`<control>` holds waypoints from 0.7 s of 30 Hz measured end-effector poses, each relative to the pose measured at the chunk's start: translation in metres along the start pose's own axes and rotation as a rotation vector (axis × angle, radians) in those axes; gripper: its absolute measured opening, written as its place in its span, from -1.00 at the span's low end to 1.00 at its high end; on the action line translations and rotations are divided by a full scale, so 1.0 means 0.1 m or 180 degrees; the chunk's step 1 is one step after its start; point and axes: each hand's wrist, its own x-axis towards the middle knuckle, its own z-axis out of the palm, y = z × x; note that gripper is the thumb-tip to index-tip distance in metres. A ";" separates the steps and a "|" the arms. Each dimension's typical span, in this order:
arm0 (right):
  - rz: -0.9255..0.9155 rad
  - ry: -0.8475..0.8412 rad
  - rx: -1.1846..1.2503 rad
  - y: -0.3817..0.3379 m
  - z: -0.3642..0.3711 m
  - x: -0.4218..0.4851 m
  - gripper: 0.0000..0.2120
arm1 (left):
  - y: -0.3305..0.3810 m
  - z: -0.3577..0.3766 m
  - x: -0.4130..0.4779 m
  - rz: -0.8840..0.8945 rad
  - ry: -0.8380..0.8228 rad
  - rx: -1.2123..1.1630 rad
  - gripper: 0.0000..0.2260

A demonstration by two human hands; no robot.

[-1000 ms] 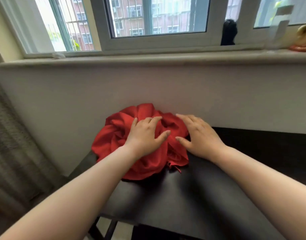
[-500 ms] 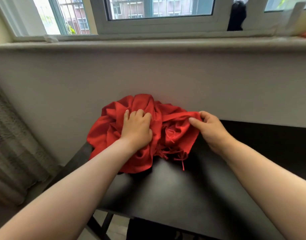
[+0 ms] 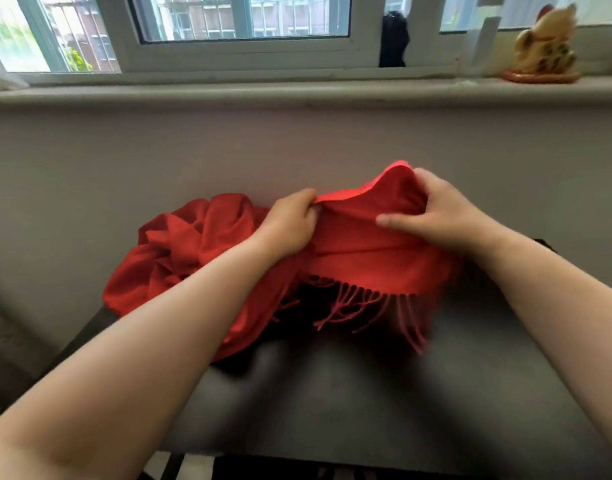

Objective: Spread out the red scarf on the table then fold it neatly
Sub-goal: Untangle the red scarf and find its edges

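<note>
- Where the near edge of the dark table (image 3: 349, 403) crosses the bottom of the view, both bare forearms reach forward over it; the near half of the tabletop lies bare between and beneath them.
- Fringe (image 3: 363, 303) hangs from the lifted end of the red scarf (image 3: 200, 244), and its strands dangle above the tabletop; the tips are blurred.
- Left hand (image 3: 290, 223): closed, pinching the upper edge of the scarf between thumb and fingers.
- Right hand (image 3: 439, 209): fingers curled over the raised fold of cloth, thumb laid across the front face, gripping the same edge just right of the left hand.
- Between the two hands the held edge runs as a short taut line, rising to a peak at the right hand.
- Remaining scarf: bunched in a crumpled heap on the far left part of the table, close against the wall (image 3: 159, 150), with one fold hanging past the left table edge.
- Right of the scarf, the tabletop continues bare to the frame edge.
- Beyond the wall, a windowsill (image 3: 297, 91) carries a golden figurine (image 3: 543, 53) at far right and a dark object (image 3: 394, 39) near centre, against the window (image 3: 242, 26).
</note>
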 end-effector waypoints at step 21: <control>0.0794 0.0985 -0.1825 0.52 -1.00 -0.25 -0.82 | 0.76 0.08 0.46 0.0030 -0.0184 -0.0016 -0.79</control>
